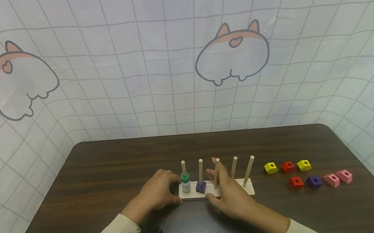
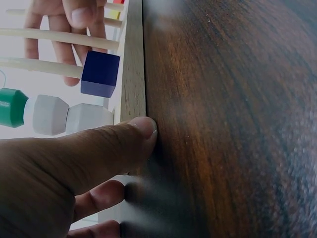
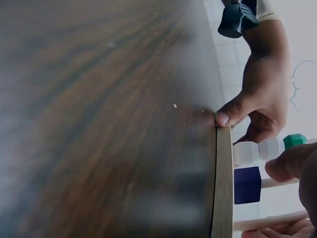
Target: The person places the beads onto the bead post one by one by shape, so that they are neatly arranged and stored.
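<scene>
A pale wooden peg board [image 1: 194,196] with several upright pegs stands on the table. My left hand [image 1: 158,191] grips the board's left end, its thumb on the near corner. On the leftmost peg, two white beads [image 2: 64,118] sit below a green bead [image 1: 185,178]. A purple block [image 1: 201,187] with its peg through it rests at the foot of the second peg. My right hand [image 1: 233,197] reaches over the middle of the board, fingers loosely spread beyond the pegs and thumb on the near side. Nothing shows between those fingers in the left wrist view.
To the right of the board lie loose holed blocks: yellow blocks [image 1: 270,168], red blocks [image 1: 296,183], a purple one [image 1: 314,182] and pink ones [image 1: 344,176]. The dark wooden table [image 1: 115,161] ends at a patterned white curtain [image 1: 173,63].
</scene>
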